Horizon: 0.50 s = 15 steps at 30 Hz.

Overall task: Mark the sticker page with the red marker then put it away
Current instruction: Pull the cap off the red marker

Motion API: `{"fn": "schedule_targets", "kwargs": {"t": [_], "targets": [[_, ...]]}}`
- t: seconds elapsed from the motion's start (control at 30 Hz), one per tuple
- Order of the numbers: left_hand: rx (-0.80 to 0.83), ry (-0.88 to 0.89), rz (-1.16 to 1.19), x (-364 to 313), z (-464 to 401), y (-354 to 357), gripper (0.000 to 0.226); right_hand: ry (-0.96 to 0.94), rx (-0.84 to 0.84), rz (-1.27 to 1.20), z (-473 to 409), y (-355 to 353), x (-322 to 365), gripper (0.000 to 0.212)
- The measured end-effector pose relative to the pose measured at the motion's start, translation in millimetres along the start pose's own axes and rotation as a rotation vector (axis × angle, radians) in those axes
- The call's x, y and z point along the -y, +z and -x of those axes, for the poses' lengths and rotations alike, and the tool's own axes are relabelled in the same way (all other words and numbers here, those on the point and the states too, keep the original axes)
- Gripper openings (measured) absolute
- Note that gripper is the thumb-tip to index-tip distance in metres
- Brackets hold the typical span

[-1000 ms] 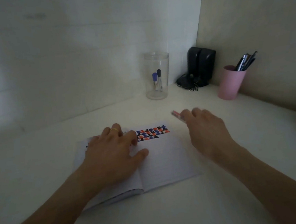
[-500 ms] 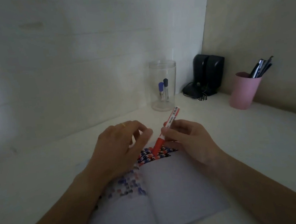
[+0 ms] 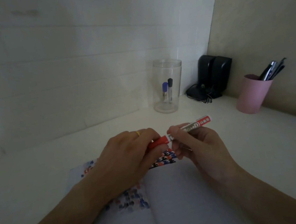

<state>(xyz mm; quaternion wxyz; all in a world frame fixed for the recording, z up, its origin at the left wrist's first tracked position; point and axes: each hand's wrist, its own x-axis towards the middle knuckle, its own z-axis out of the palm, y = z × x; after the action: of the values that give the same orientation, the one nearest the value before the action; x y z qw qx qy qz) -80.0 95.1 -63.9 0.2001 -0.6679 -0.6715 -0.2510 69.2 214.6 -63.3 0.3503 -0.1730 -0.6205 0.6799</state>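
The red marker point(image 3: 192, 125) is held nearly level above the open sticker book point(image 3: 179, 190). My right hand point(image 3: 196, 147) grips its white labelled barrel. My left hand point(image 3: 128, 159), with a yellow ring, is closed around the red cap point(image 3: 160, 141), which sits on the marker. Rows of red, blue and black stickers point(image 3: 167, 160) show under my hands, and more blurred ones lie lower on the left page point(image 3: 131, 203). The right page is blank white.
A clear jar point(image 3: 167, 86) with a blue and a black marker stands by the back wall. Black speakers point(image 3: 212, 75) fill the corner. A pink cup point(image 3: 253, 94) with pens stands at the right wall. The white desk point(image 3: 40, 168) spreads to both sides.
My right hand lifted the marker off the desk and turned it level. My left hand left the page and closed on the cap. The view moved closer to the book.
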Motion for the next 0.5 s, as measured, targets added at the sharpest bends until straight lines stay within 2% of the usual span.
{"fn": "schedule_targets", "kwargs": {"t": [0.1,0.23,0.33,0.4,0.5], "targets": [[0.072,0.023,0.033,-4,0,-1,0.036,-0.063,-0.009,0.023,1,-1,2,0.031],[0.124,0.094,0.062,-8,-7,-10,0.020,-0.099,0.041,-0.002,2,2,6,0.026],[0.099,0.148,0.069,-1,-3,-18,0.018,-0.082,-0.075,-0.136,-3,-14,17,0.019],[0.041,0.084,0.111,7,3,-23,0.026,-0.067,-0.178,-0.204,-7,-33,23,0.020],[0.010,-0.056,0.166,17,3,-20,0.023,-0.042,-0.115,-0.158,-6,-36,19,0.025]]}}
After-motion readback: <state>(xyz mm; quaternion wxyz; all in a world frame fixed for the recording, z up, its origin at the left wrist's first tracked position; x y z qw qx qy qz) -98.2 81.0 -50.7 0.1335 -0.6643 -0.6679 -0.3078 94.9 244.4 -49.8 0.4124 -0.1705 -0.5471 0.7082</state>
